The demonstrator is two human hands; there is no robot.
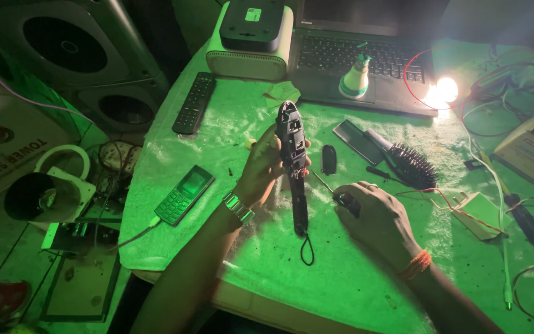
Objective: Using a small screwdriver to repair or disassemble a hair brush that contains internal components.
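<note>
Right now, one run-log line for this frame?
left hand: holds black opened device upright | right hand: grips screwdriver, tip near device | nearby: mobile phone, hairbrush | surface: green-lit cloth

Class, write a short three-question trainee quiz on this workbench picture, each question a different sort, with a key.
1. True or false: the left hand holds the opened black handset upright.
2. What lies left of that hand: A) hairbrush B) mobile phone C) bulb?
3. Fill in: the right hand grips a small ____ tool.

Key: 1 true; 2 B; 3 thin, likely a screwdriver.
</note>
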